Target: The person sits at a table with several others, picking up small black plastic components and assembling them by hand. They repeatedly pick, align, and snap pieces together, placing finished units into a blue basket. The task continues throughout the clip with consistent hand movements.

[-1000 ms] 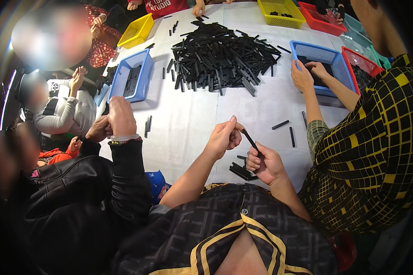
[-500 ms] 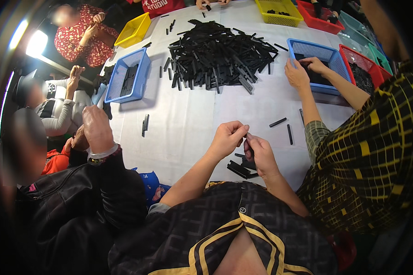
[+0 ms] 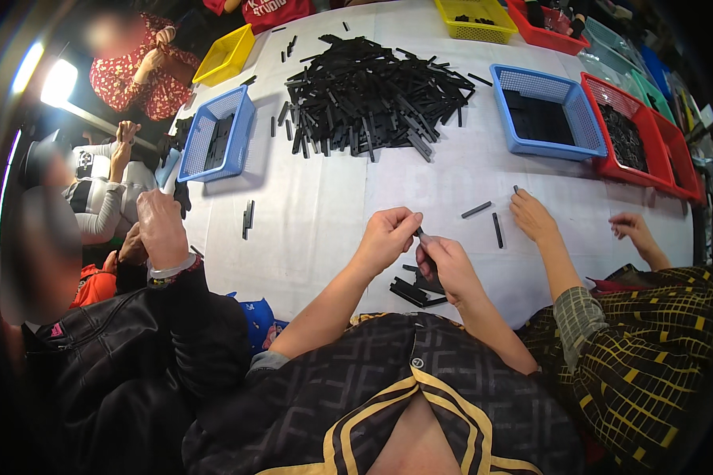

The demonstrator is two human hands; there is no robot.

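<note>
My left hand [image 3: 387, 239] and my right hand [image 3: 447, 267] meet over the near edge of the table, fingers pinched together. Between their fingertips shows a small dark strip [image 3: 420, 233], mostly covered by the fingers. Beside and below my right hand lies a small heap of black strips [image 3: 408, 292]. Two loose black strips, one slanted [image 3: 476, 210] and one pointing away from me [image 3: 498, 230], lie to the right. Farther off, a large pile of black strips [image 3: 372, 99] covers the middle of the white table [image 3: 325, 206].
Blue baskets stand at left [image 3: 242, 150] and right [image 3: 509, 141], both with black pieces inside. Red [image 3: 638, 170] and yellow baskets [image 3: 475, 32] line the far and right sides. A co-worker's hand [image 3: 533, 215] is close on my right; another co-worker's hand [image 3: 163, 229] is at my left.
The co-worker on the right has drawn both hands back from the blue basket; one now touches a black strip on the table. My hands have shifted slightly, still pinched together.
</note>
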